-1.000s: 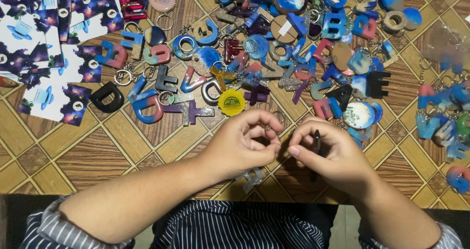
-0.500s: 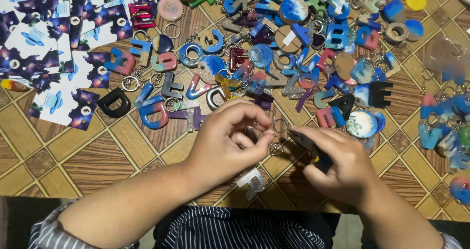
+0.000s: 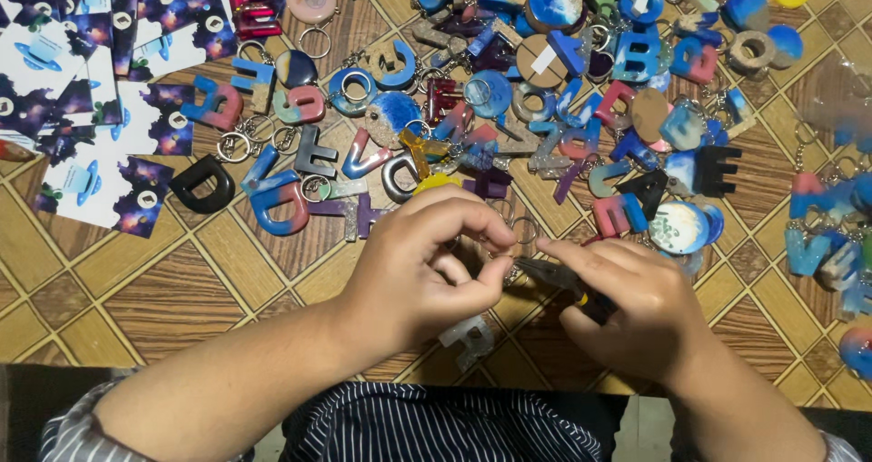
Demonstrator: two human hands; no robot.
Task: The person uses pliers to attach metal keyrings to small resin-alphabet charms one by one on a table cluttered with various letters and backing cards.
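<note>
My left hand (image 3: 427,267) is curled, its thumb and forefinger pinching a small metal keyring (image 3: 520,230) at about table centre. A pale clear resin letter charm (image 3: 469,339) hangs just below this hand. My right hand (image 3: 631,303) grips small dark pliers (image 3: 559,280), whose tips point left and meet the ring between the two hands. Both hands hover just above the wooden patterned table (image 3: 154,298), near its front edge.
A dense heap of coloured resin letter keychains (image 3: 545,108) covers the far half of the table. A black letter D (image 3: 202,185) lies at the left. Printed backing cards (image 3: 100,99) with dark galaxy patches lie far left. More charms (image 3: 827,235) sit at the right edge.
Both hands have shifted slightly toward the heap and come closer together. The pliers have turned from upright to pointing left at the ring held in the left fingers.
</note>
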